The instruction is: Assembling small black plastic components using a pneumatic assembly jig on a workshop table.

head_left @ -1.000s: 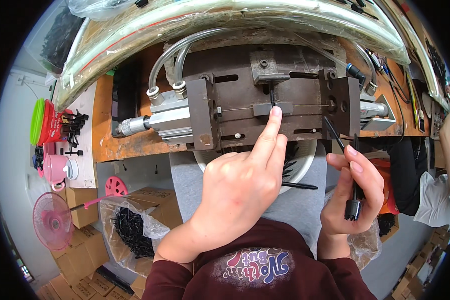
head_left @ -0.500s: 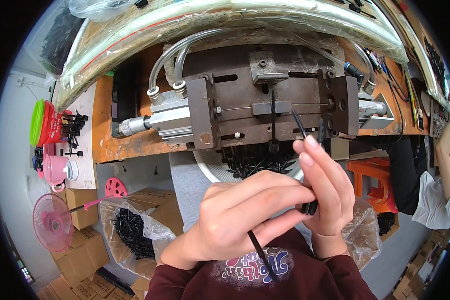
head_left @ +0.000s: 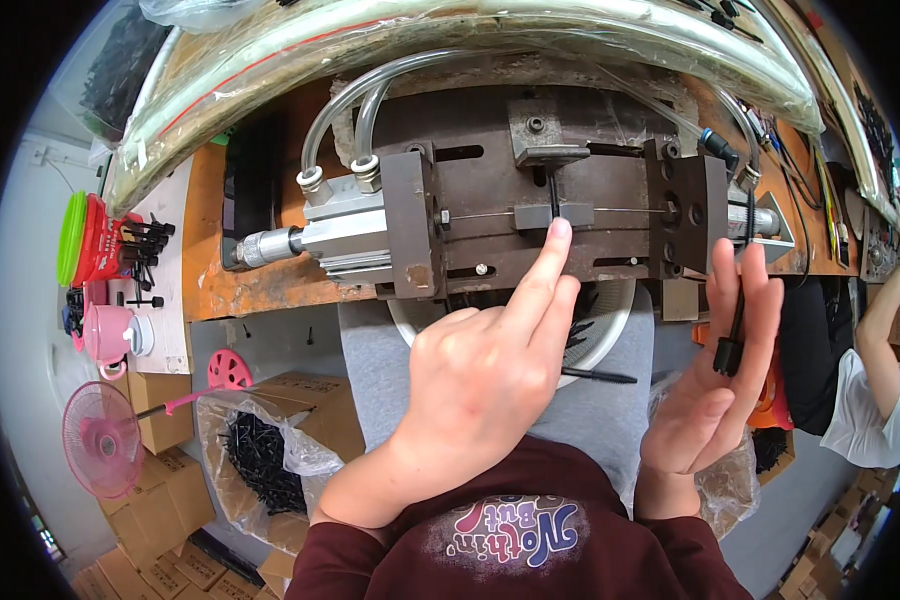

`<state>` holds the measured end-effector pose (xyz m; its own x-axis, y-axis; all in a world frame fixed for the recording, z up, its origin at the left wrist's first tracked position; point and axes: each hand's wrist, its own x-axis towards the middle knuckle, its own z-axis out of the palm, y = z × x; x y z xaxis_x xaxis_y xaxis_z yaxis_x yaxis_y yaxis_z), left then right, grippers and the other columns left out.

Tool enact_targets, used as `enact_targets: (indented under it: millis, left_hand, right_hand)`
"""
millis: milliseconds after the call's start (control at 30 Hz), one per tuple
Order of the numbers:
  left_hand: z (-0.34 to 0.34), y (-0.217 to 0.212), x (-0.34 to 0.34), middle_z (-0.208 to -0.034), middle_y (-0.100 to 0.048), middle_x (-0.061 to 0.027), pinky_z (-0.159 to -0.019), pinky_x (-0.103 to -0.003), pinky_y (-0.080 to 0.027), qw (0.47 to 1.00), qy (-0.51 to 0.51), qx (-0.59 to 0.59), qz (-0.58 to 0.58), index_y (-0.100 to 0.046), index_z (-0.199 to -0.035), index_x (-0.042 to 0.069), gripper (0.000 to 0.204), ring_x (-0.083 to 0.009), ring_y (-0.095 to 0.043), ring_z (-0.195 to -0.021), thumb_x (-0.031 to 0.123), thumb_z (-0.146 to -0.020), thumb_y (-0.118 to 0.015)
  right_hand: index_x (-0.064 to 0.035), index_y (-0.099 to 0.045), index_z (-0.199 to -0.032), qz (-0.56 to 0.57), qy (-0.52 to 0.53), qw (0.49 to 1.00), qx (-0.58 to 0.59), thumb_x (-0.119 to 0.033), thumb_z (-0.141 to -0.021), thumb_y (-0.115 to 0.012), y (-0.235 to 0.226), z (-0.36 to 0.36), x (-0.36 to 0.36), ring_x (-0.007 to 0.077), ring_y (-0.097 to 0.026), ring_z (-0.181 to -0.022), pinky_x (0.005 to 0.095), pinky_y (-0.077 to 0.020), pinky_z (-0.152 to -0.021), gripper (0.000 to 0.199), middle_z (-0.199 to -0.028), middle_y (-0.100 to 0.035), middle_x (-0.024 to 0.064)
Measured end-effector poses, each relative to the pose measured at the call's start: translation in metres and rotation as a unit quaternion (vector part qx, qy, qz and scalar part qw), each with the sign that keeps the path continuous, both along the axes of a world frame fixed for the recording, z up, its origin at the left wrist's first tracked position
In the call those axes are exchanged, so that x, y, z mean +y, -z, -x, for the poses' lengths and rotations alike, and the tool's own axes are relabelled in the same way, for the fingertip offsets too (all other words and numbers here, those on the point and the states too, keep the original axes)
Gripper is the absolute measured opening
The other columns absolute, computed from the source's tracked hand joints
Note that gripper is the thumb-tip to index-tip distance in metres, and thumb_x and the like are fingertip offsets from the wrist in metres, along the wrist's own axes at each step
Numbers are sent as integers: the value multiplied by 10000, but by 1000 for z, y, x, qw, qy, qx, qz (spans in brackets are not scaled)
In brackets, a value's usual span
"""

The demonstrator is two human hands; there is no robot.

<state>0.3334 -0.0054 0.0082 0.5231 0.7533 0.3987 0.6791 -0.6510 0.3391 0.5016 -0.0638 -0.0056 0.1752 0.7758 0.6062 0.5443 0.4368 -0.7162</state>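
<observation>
In the head view, reaching with the left hand (head_left: 485, 375), index finger straight onto a black rod (head_left: 555, 192) across a gray block (head_left: 531, 217), long axis near to far; cannot tell the hidden fingers' grip. With the right hand (head_left: 710, 400), pinching a black brush (head_left: 738, 320) between straightened fingers, bristles pointing away.

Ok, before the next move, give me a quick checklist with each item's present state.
1. Black rod across the grey block: ok; the rod lies over the block.
2. Left hand clear of the block: not ok; the left hand's index fingertip is at it.
3. Firm grip on the spare wand: cannot tell; the wand lies along the right hand's fingers, thumb apart.
4. White basket below the fixture: ok; basket visible there.
</observation>
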Motion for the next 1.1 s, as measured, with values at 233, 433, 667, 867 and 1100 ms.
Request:
enact_targets:
  millis: [233,433,667,867,1100]
  left_hand:
    - [-1,0,4,-1222,-628,-72,-499,-264,-478,1000,-1,-13,11,-673,-957,57,243,-170,-615,-544,90,-722,-725]
    - [2,6,8,-1202,-639,-76,-495,-260,-478,999,16,-41,0,-678,-955,57,251,-163,-618,-550,81,-712,-733]
    - [28,9,-7,-1150,-665,-89,-478,-249,-470,983,99,-121,95,-701,-925,50,250,-151,-640,-593,78,-684,-764]
    - [47,4,-31,-1013,-565,-21,-516,-184,-371,829,52,-307,464,-541,-1205,50,454,-45,-381,-548,115,-805,-745]
    - [45,-3,-29,-945,-578,-152,-582,-261,-455,613,79,-510,598,-483,-1208,-111,452,-152,-521,-714,285,-1001,-412]
  right_hand:
    - [38,-370,-1262,-55,-67,990,107,-145,-906,-623,-4,-1,-3,441,-542,-1162,483,-445,-993,473,-1360,-394,344]
    - [32,-634,-933,17,-6,997,-80,16,-672,-787,-14,-4,2,293,-656,-981,362,-557,-814,304,-1171,-597,231]
    - [30,-647,-891,9,-49,973,-227,9,-658,-733,-19,2,21,259,-672,-806,315,-537,-673,250,-1112,-649,194]
    - [-26,-630,-874,74,-42,937,-337,-28,-674,-738,-18,18,33,175,-586,-596,269,-456,-547,227,-1161,-654,120]
    - [-46,-627,-869,100,-34,919,-381,-42,-672,-740,-28,23,39,156,-541,-524,264,-439,-516,228,-1165,-660,77]
